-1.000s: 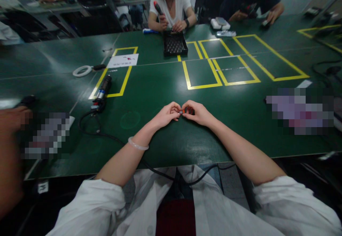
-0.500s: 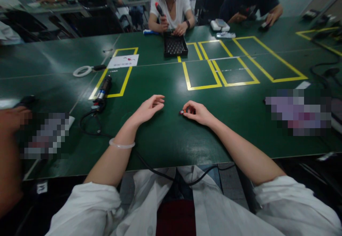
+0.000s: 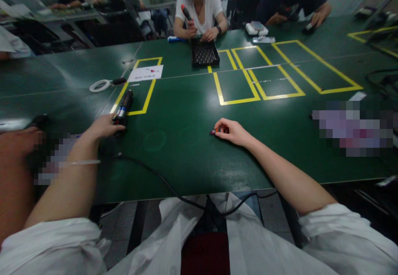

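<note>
My left hand [image 3: 104, 126] is at the near end of a black electric screwdriver [image 3: 125, 103] with a blue and silver band. Its thumb and fingers close around the red-marked end, partly hiding it. A black cord [image 3: 149, 168] runs from there across the table toward my lap. In a pinch, my right hand [image 3: 231, 132] holds a small orange, red and dark piece [image 3: 213, 132] just over the green table [image 3: 199, 167]. That piece is too small to make out its kind.
Yellow tape frames [image 3: 239, 102] mark the table. A white card [image 3: 144, 73] and a white ring with a dark handle [image 3: 100, 86] lie at left. Across the table, a person holds a red-tipped tool over a black tray [image 3: 205, 54]. A co-worker's arm [image 3: 15, 171] is at far left.
My left hand has moved left from the middle of the table to the electric screwdriver and closed around its near end. My right hand stays in place, pinching the small piece.
</note>
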Action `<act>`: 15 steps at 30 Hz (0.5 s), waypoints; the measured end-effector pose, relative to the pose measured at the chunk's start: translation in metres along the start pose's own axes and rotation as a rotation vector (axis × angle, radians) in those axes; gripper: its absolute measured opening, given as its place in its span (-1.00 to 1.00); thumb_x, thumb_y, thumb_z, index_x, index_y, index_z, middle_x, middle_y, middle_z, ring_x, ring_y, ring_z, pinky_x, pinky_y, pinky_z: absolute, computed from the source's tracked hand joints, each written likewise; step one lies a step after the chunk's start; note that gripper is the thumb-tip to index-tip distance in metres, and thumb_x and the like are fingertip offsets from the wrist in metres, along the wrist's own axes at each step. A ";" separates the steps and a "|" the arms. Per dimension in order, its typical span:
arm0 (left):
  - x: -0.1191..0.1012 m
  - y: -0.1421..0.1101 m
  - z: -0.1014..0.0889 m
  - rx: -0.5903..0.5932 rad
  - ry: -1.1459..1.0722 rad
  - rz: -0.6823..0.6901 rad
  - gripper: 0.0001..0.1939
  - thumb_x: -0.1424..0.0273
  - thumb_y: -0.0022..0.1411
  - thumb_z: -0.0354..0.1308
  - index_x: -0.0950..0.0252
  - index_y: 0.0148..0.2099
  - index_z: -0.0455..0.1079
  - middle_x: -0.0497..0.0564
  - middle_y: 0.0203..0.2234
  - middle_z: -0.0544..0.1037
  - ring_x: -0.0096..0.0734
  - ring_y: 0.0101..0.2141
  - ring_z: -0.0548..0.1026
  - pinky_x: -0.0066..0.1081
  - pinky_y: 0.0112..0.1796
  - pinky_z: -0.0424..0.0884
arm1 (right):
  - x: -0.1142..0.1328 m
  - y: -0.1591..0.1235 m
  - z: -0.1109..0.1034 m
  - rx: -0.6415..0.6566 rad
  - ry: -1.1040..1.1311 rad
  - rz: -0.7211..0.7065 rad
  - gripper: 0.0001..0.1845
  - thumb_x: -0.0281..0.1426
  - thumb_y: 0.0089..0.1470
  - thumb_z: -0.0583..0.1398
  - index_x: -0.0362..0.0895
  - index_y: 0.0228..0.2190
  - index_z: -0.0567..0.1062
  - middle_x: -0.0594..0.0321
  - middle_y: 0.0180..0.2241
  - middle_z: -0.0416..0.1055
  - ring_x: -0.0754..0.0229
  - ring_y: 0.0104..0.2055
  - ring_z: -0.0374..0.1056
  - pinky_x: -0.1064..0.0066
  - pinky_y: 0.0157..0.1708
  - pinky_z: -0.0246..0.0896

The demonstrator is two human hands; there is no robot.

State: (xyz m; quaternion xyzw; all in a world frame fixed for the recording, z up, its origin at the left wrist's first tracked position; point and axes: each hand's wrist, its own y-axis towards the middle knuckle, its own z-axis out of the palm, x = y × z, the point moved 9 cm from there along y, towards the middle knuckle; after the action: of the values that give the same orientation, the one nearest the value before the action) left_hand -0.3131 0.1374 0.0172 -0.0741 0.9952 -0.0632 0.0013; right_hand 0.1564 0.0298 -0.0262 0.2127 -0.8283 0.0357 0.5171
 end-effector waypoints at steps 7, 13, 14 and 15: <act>0.000 0.003 0.010 0.071 0.040 0.020 -0.31 0.32 0.12 0.30 0.44 0.26 0.27 0.06 -0.08 0.51 -0.39 -0.23 0.39 -0.55 -0.22 0.28 | 0.002 0.000 0.000 0.008 0.006 0.007 -0.79 -0.32 0.06 0.25 -0.17 -0.27 0.45 0.33 -0.50 0.36 0.32 -0.50 0.18 0.45 -0.45 0.04; -0.043 -0.012 0.012 -0.032 -0.029 0.080 -0.39 0.27 0.14 0.24 0.47 0.19 0.33 0.10 -0.10 0.50 -0.34 -0.21 0.40 -0.45 -0.17 0.32 | 0.001 0.001 -0.001 -0.003 0.034 0.010 -0.77 -0.29 0.04 0.26 -0.17 -0.28 0.45 0.33 -0.49 0.37 0.32 -0.50 0.18 0.45 -0.45 0.04; -0.055 -0.016 0.013 -0.049 -0.071 0.105 -0.38 0.27 0.13 0.24 0.46 0.19 0.34 0.10 -0.10 0.51 -0.32 -0.20 0.42 -0.43 -0.15 0.33 | 0.001 0.001 -0.001 -0.009 0.038 0.010 -0.76 -0.29 0.04 0.26 -0.17 -0.28 0.45 0.33 -0.50 0.36 0.32 -0.51 0.18 0.45 -0.44 0.04; -0.068 -0.020 0.014 -0.063 -0.114 0.131 -0.38 0.26 0.11 0.24 0.46 0.18 0.34 0.11 -0.10 0.51 -0.30 -0.18 0.43 -0.41 -0.13 0.34 | 0.000 0.001 -0.002 -0.015 0.042 0.011 -0.76 -0.28 0.04 0.26 -0.17 -0.28 0.45 0.34 -0.50 0.36 0.32 -0.51 0.18 0.45 -0.45 0.04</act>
State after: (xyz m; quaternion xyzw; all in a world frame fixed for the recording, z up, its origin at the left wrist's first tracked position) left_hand -0.2428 0.1261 0.0050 -0.0123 0.9978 -0.0271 0.0599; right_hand 0.1570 0.0315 -0.0251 0.2034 -0.8188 0.0367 0.5356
